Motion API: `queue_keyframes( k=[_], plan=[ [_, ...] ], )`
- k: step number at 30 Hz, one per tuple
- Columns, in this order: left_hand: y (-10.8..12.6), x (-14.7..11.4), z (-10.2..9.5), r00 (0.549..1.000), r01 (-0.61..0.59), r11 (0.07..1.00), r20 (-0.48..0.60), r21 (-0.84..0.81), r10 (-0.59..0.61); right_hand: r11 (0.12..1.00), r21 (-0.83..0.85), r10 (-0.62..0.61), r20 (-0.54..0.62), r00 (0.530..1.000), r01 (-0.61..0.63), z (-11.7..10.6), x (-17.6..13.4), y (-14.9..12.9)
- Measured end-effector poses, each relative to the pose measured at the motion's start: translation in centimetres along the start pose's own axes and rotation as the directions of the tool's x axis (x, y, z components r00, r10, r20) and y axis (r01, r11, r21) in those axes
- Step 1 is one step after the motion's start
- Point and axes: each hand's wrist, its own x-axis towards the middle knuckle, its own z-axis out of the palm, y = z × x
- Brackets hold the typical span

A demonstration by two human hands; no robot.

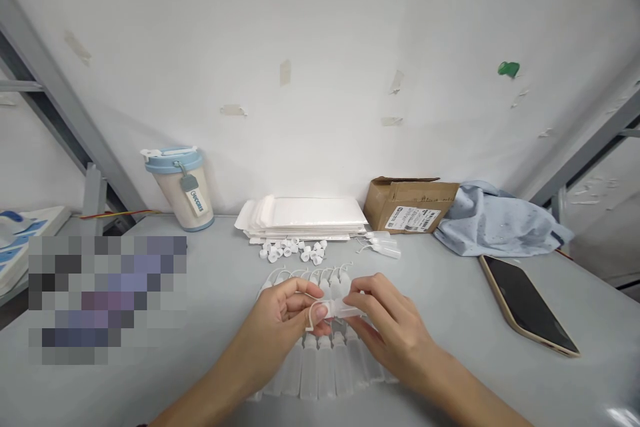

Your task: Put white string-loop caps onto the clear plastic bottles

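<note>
As both hands meet over the middle of the gray desk [220, 280], they hold one translucent bottle [346, 309] lying sideways between them. The left hand [276, 315] has its thumb and fingers pinched narrow at the white neck end, where a thin strap curls down; the right hand [395, 321] closes its fingertips on the body. Beneath them lie two rows of similar bottles, a back row [327, 287] with straps pointing toward the wall [325, 113] and a front row [317, 373] side by side, so the rows leave little room directly under the fingers.

Beyond the back row sit loose white caps [287, 250], just in front of a stack of white packets [313, 213] near the wall. A few more bottles [385, 247] rest at the stack's right corner, near a cardboard box [413, 205] that a blue cloth [493, 220] touches.

Desk surface opens between the right forearm and the phone [527, 307], which lies aslant. On the left, a tumbler [183, 193] stands near the wall, with a pixelated patch in front of it, its contents unreadable.
</note>
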Motion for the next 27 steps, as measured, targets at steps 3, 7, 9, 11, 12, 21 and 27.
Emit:
queue_keyframes(
  k=[3, 7, 9, 11, 12, 21, 27],
  plan=[
    [0.05, -0.14, -0.1, 1.0, -0.017, 1.0, 0.022, 0.021, 0.017, 0.999, 0.0, -0.038, 0.017, 0.999, 0.038, -0.05, 0.02, 0.0],
    [0.12, -0.23, -0.04, 0.999, -0.029, 0.999, 0.026, 0.023, 0.028, 0.999, 0.013, -0.045, 0.041, 0.998, 0.044, -0.01, -0.01, -0.03],
    [0.1, -0.22, 0.12, 0.999, -0.044, 0.999, -0.009, 0.026, 0.045, 0.998, 0.051, -0.028, 0.05, 0.998, 0.025, 0.03, -0.05, -0.07],
    [0.06, -0.24, 0.33, 0.996, -0.066, 0.997, -0.056, 0.046, 0.068, 0.994, 0.106, -0.005, 0.045, 0.999, 0.0, 0.09, -0.09, -0.12],
    [0.05, -0.26, 0.43, 0.994, -0.076, 0.995, -0.078, 0.06, 0.081, 0.991, 0.133, 0.009, 0.041, 0.999, -0.014, 0.13, -0.1, -0.13],
    [0.34, -0.23, 0.05, 0.998, -0.022, 1.0, -0.063, 0.006, 0.022, 0.977, 0.208, 0.061, -0.032, 0.998, -0.053, 0.1, 0.2, -0.34],
    [0.46, -0.14, 0.19, 0.987, 0.112, 0.993, 0.118, -0.04, -0.107, 0.981, 0.187, 0.053, -0.062, 0.997, -0.04, 0.0, 0.06, -0.51]
  ],
)
